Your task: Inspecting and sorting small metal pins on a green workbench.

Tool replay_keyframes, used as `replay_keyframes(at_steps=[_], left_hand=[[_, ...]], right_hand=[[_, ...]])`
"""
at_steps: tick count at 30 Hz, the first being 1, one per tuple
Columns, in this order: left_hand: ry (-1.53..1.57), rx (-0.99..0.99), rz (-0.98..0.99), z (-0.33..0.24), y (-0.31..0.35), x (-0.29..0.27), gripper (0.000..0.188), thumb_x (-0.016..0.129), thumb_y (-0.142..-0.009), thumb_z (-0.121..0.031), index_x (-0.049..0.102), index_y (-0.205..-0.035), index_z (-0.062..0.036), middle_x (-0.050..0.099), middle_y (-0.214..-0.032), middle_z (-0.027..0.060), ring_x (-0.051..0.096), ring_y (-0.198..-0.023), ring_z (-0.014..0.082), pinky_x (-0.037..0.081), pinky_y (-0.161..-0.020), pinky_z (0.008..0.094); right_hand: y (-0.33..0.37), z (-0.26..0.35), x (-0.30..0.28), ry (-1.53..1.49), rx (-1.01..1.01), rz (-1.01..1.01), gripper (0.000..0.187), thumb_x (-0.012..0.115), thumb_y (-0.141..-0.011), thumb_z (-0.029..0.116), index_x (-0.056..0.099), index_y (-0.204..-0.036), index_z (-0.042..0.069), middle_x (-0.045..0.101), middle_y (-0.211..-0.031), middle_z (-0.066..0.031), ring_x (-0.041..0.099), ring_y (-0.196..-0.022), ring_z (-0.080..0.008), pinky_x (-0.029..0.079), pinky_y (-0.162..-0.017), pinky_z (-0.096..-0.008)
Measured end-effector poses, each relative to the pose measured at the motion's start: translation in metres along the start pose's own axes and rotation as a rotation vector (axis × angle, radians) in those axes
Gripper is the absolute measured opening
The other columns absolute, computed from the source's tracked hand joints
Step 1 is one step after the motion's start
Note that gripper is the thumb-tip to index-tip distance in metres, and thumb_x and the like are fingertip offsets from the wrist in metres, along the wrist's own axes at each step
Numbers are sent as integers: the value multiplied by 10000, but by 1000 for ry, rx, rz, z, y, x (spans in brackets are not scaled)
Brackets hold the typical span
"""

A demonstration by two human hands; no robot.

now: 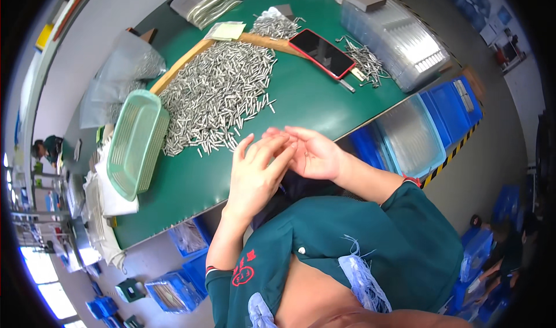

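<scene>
Two hands meet at the near edge of our green worktop (313,102).

Our left hand (255,174) lies flat with fingers straight and together, its fingertips touching the open palm of our right hand (313,154), whose fingers are loosely spread; whether anything is pinched between them, we cannot tell. Just beyond the hands sits the heap of small metal pins (217,93), with a green basket (136,143) to their left and a red phone (321,53) farther off.

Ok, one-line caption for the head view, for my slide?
Left hand and right hand meet at the green table's edge, beside a heap of small metal pins.
</scene>
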State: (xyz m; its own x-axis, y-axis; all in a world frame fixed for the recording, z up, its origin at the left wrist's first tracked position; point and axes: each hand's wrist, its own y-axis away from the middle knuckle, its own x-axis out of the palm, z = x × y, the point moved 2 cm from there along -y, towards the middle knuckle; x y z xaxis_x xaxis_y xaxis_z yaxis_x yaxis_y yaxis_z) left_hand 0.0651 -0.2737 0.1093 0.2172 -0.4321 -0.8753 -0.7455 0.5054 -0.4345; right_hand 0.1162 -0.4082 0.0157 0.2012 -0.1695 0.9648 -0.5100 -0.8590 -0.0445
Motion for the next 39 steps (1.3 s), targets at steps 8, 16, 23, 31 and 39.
replay_keyframes(at_steps=[8,16,23,31,39], left_hand=[[168,-214,-127,20,20,16,221,650,-841,-63,685,-1058,-85,660,-1034,62,613,-993,236,430,-959,397],[299,-618,-273,36,88,13,241,586,-881,3,654,-1110,-24,674,-1037,117,630,-972,269,461,-908,346],[11,-724,-351,78,100,0,116,661,-851,-114,608,-936,-55,633,-906,85,595,-883,262,434,-816,358],[-125,-667,-153,118,84,12,284,717,-782,-208,636,-1036,-110,591,-948,74,562,-913,268,443,-791,377],[-84,-655,-98,127,81,15,230,685,-781,-115,636,-1002,-72,579,-968,110,561,-932,283,456,-829,375]], right_hand=[[41,153,79,-220,-685,345,727,349,-977,507,259,-1401,-76,405,-1396,-218,507,-1212,-348,489,-984,-421],[30,169,79,-259,-706,453,816,379,-917,633,372,-1340,-65,494,-1295,-266,511,-1194,-380,491,-973,-450],[25,174,91,64,-687,610,419,321,-1024,325,492,-1320,83,462,-1382,-189,416,-1314,-308,262,-1137,-510],[-79,92,106,2770,-862,-68,492,659,-862,269,527,-1318,139,479,-1385,-129,448,-1277,-328,331,-1077,-458],[-123,25,32,2892,-606,492,253,696,-798,332,684,-1001,181,491,-1334,-108,323,-1350,-336,227,-1100,-572]])
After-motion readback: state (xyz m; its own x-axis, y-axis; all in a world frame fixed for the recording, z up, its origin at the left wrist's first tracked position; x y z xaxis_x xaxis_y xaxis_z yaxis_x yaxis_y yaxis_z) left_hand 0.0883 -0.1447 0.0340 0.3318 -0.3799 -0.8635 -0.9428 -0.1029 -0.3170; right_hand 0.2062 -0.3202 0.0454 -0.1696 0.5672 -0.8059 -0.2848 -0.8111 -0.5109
